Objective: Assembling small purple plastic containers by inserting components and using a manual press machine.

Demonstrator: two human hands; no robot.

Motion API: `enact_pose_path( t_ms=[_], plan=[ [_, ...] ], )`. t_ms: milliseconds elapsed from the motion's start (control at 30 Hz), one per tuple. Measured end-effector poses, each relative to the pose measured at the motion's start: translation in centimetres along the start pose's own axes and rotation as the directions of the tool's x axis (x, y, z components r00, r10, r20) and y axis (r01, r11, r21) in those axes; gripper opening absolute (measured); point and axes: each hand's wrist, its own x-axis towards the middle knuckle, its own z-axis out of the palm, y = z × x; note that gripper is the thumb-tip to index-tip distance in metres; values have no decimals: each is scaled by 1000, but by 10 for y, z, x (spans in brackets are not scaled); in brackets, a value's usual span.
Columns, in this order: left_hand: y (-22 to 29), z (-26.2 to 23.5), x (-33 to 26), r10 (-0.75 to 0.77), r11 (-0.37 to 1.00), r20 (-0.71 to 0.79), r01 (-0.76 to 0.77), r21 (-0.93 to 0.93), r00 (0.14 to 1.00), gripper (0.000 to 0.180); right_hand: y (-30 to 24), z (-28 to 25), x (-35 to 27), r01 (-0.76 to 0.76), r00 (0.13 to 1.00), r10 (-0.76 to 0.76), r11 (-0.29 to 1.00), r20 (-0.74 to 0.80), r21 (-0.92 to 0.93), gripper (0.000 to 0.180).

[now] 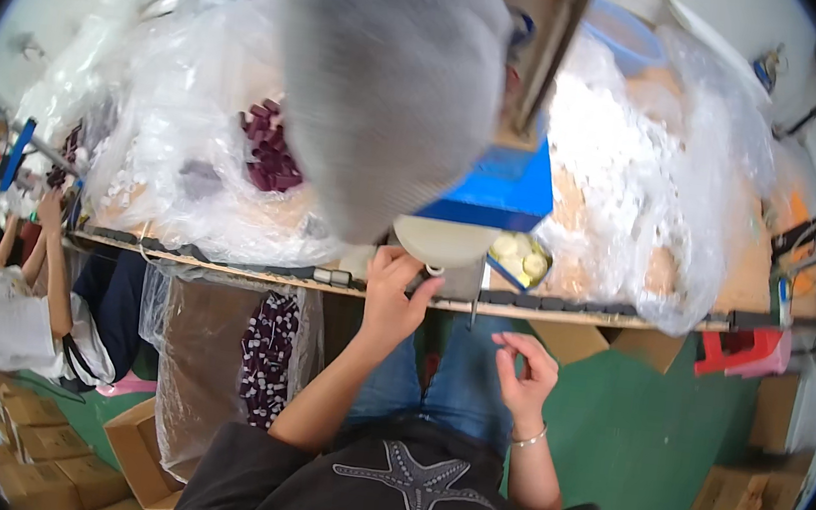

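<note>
My left hand is at the bench edge, below the blue machine. Its thumb and fingers are closed on a small dark piece with a pale tip. That piece sits just under the machine's rounded whitish part. My right hand hovers to the right, off the bench and above my thigh. Its fingers are loosely bent, with a gap between thumb and index, and nothing shows in them. A small box of pale yellowish round pieces lies right of the machine.
A blurred grey-white cover hangs over the machine. Maroon caps lie on plastic sheeting at left; many white pieces lie at right. Below the bench stands a plastic-lined carton of dark and white parts. Another person works at far left.
</note>
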Motion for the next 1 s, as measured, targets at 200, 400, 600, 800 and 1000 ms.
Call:
enact_pose_path(
  t_ms=[200, 400, 600, 800, 1000],
  plan=[
    [3, -11, 1, -77, 939, -213, -1, -343, 974, 25, 21, -14, 0, -159, 972, 178, 979, -153, 126, 12],
    [-29, -116, -76, -158, 971, -252, 196, 135, 955, 24, 30, -17, -11, -123, 987, 120, 992, -103, -29, 8],
    [-70, -229, -149, -565, 563, -31, 412, 717, 825, 39, 2, 12, -8, 47, 982, -9, 979, 187, -197, 13],
    [-54, -219, 21, 236, 813, -395, 43, 581, 888, 39, -17, 75, 5, 304, 850, -284, 952, 444, 28, 20],
    [-125, -219, 201, 361, 519, -664, 450, 727, 655, 72, -38, 168, 45, 598, 591, -565, 786, 576, 158, 29]
  ],
)
